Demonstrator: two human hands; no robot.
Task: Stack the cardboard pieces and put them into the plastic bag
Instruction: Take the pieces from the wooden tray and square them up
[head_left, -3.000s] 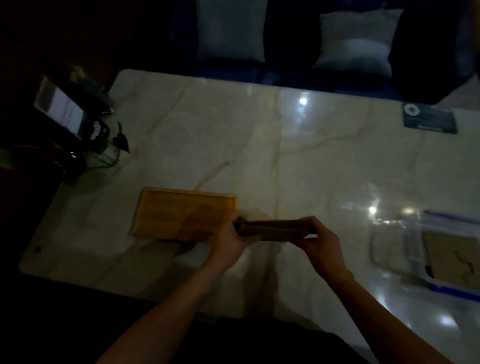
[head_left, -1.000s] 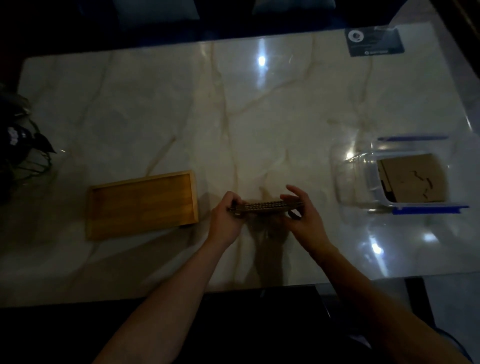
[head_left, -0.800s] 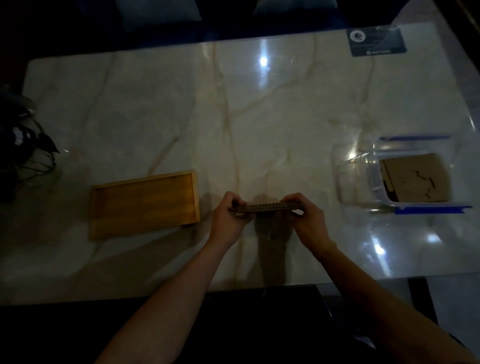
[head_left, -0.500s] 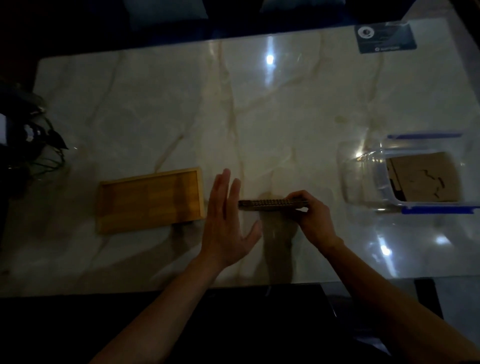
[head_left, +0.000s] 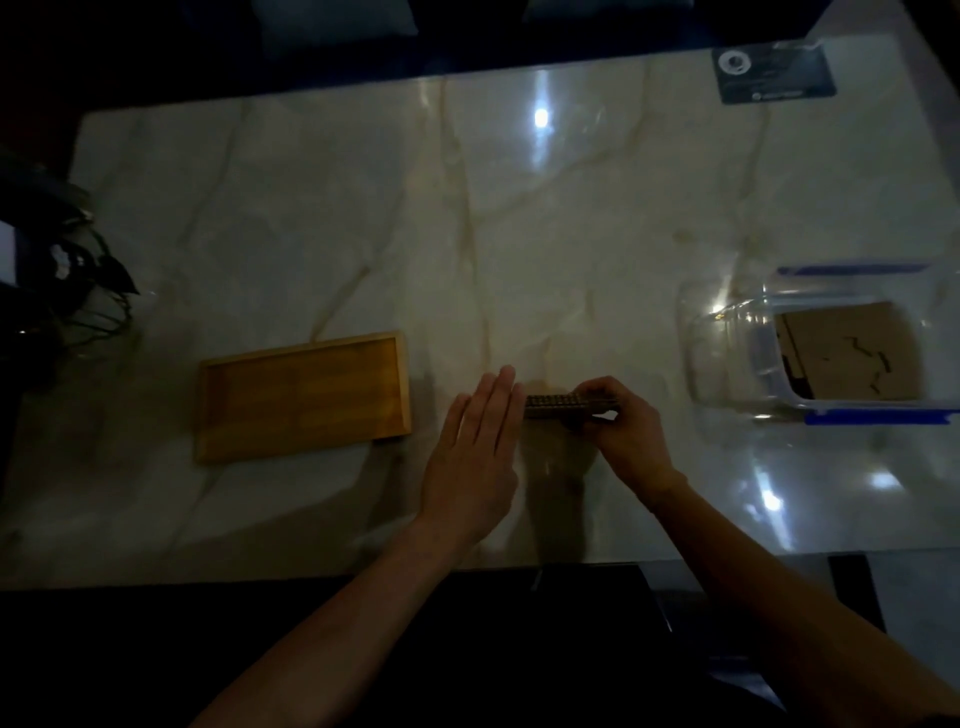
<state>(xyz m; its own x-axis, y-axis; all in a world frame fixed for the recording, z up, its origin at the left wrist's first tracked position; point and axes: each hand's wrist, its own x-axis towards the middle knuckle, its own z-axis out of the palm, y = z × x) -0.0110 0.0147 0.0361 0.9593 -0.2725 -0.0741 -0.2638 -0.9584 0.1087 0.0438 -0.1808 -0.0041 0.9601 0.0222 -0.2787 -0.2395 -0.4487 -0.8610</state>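
A stack of cardboard pieces (head_left: 556, 406) stands on edge on the marble table (head_left: 467, 234), seen from its corrugated side. My right hand (head_left: 621, 428) grips its right end. My left hand (head_left: 480, 447) is flat with fingers together, its fingertips against the stack's left end. At the right lies a clear plastic bag (head_left: 727, 358) with blue zip strips, its mouth facing left, and a cardboard piece (head_left: 852, 358) inside it.
A shallow wooden tray (head_left: 304, 397) lies left of my hands. A dark card (head_left: 774, 73) sits at the far right corner. A small plant and dark objects (head_left: 62, 291) crowd the left edge. The table's near edge runs just below my wrists.
My left hand let go of the stack, opened flat and now presses its fingertips against the left end. My right hand keeps its hold. The view shifted a little.
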